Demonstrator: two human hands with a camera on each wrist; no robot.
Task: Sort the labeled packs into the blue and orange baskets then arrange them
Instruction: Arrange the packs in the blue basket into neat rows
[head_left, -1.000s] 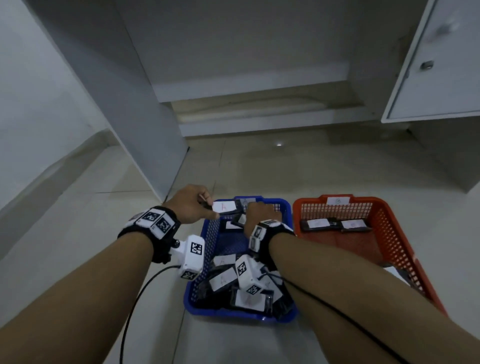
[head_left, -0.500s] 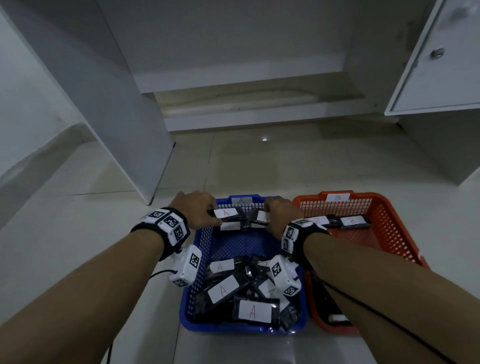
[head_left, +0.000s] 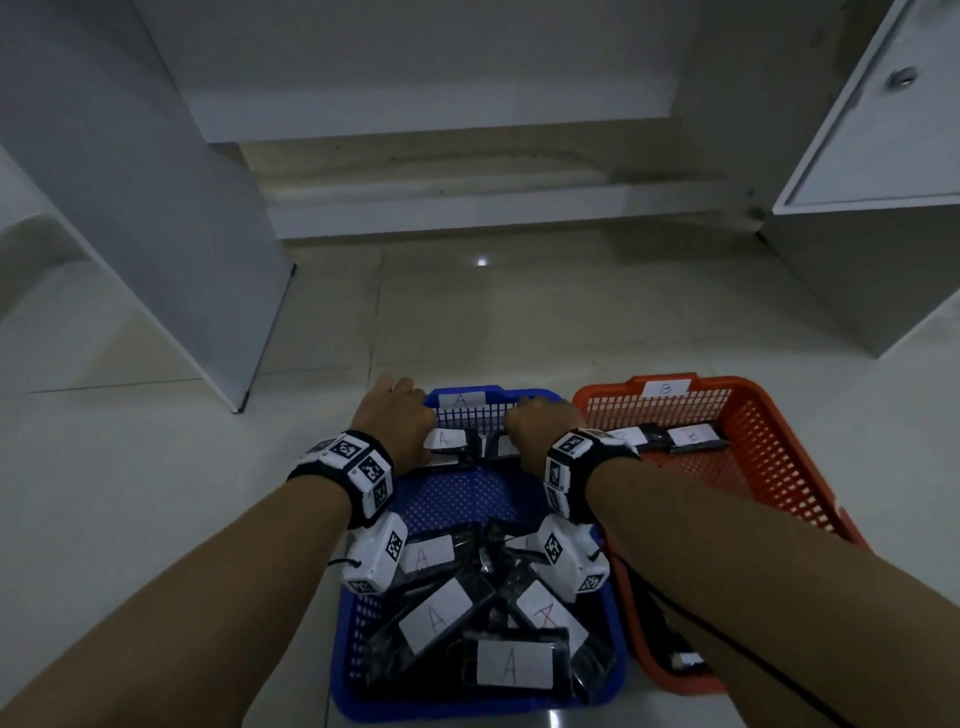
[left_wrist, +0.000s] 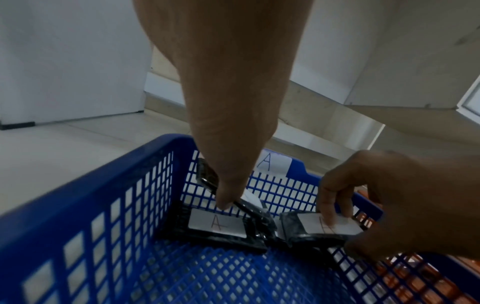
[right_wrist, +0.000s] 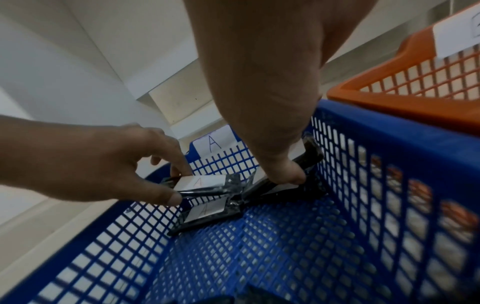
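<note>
Change since half a second ago: both hands sit slightly further toward 12 o'clock, against the far wall of the blue basket; the near heap of packs is unmoved.

Baskets: two, side by side on the floor. The blue one carries a white "A" tag on its far rim. The orange basket stands at its 3 o'clock with a "B" tag.

Packs: black, flat, glossy wrappers, each with a white label hand-lettered in red.
- Blue basket, near end, 6 o'clock: at least four A-packs in a loose overlapping heap.
- Blue basket, far end, 12 o'clock: three visible. One lies flat in the left corner.
- Orange basket, far end: two B-packs in a row; a further pack edge shows at its near end.

Left hand: thumb and fingers pinch a tilted A-pack above the flat one.

Right hand: fingers curled down onto, thumb under, another A-pack in the right far corner.
</note>
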